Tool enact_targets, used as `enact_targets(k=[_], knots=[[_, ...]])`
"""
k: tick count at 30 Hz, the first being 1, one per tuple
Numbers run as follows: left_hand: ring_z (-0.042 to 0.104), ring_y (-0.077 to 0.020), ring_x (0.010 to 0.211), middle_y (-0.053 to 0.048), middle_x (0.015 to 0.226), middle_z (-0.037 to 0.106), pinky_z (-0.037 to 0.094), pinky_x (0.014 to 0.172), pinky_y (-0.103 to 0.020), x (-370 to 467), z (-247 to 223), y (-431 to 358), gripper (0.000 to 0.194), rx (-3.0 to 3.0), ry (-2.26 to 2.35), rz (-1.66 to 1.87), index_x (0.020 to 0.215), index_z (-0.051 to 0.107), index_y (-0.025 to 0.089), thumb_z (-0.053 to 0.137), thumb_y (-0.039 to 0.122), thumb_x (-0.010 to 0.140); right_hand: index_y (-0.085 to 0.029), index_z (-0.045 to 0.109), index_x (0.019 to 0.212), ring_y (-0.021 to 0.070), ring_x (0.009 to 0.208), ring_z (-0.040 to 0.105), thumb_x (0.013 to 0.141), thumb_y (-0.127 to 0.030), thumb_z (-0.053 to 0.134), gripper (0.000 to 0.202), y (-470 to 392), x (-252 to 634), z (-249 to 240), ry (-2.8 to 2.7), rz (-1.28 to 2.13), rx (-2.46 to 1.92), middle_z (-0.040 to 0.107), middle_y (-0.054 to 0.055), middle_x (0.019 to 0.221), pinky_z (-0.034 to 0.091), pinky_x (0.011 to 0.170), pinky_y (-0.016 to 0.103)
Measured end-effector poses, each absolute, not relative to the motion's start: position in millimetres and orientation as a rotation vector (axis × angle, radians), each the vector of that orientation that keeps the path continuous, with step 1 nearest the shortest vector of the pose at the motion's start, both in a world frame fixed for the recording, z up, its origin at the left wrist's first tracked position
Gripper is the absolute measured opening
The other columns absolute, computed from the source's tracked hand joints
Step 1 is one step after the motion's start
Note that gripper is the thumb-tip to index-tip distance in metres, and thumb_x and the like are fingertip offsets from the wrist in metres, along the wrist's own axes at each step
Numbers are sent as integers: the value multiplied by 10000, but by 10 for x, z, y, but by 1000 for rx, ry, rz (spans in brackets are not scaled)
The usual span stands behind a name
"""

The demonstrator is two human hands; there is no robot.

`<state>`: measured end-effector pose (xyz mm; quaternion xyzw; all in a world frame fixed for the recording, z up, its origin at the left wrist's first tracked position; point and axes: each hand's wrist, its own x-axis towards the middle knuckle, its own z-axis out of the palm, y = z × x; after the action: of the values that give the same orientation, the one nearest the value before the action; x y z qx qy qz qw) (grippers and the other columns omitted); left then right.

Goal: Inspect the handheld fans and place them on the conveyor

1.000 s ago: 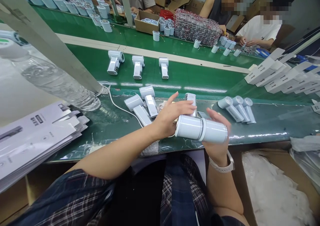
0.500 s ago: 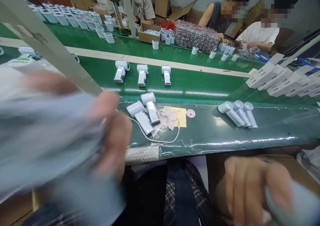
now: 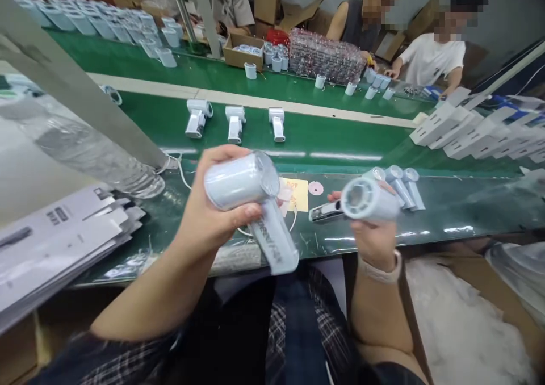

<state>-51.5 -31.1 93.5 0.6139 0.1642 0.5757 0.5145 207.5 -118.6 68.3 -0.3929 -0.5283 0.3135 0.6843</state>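
My left hand (image 3: 208, 203) is wrapped round the barrel of a pale blue handheld fan (image 3: 236, 181), whose lettered handle tilts down to the right. This fan seems to be in a clear plastic sleeve. In my right hand (image 3: 375, 242) is another handheld fan (image 3: 378, 200), its round vaned end turned towards me and its handle pointing left. Just behind it, several sleeved fans (image 3: 412, 195) lie side by side on the bench. A yellow note (image 3: 301, 195) and a white cable (image 3: 293, 219) are partly hidden behind my left hand's fan.
Three fans (image 3: 235, 125) lie on the green conveyor (image 3: 340, 132). At left are a slanting post (image 3: 80, 84) and a stack of printed white boxes (image 3: 63, 231). White cartons (image 3: 443, 126) stand at right. A box of plastic bags (image 3: 460, 317) sits below right. Co-workers sit across.
My left hand has come from the blurred near left to over the bench with a fan. My right hand has risen from the lower right, now holding a fan over the bench.
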Motion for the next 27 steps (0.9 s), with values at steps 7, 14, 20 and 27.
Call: enact_targets(k=[7, 14, 20, 27], knots=[[696, -317, 1191, -122, 1234, 708, 483, 1160, -569, -25, 660, -322, 759, 2141, 235, 1550, 1428, 523, 249, 883, 452, 791, -285, 154, 1699, 381, 1458, 536, 736, -803, 776, 1258, -1123, 1565, 360, -1485, 1116, -950, 450, 155, 1654, 478, 1189, 537], [455, -415, 1448, -192, 1496, 522, 391, 1188, -708, -161, 160, 330, 416, 2481, 878, 1023, 1323, 594, 202, 652, 370, 947, -177, 427, 1617, 415, 1291, 621, 711, -317, 908, 1034, -587, 2518, 365, -1488, 294, -2075, 690, 208, 1348, 472, 1117, 562], [445, -440, 1424, -192, 1427, 556, 410, 1176, -712, -136, -139, 420, 294, 2532, 886, 1037, 1184, 661, 177, 665, 263, 903, -142, 622, 1418, 547, 1505, 317, 801, -244, 769, 642, -486, 3009, 213, -1325, -162, -2334, 396, 301, 1596, 266, 1153, 772], [539, -360, 1339, -190, 1309, 654, 392, 1203, -646, 55, 5, 161, 282, 2712, 840, 888, 1174, 672, 139, 681, 230, 907, -206, 562, 1452, 439, 1613, 182, 897, -340, 660, 579, 320, 2430, 377, -1738, -115, -1948, 307, 189, 1689, 167, 1301, 663]])
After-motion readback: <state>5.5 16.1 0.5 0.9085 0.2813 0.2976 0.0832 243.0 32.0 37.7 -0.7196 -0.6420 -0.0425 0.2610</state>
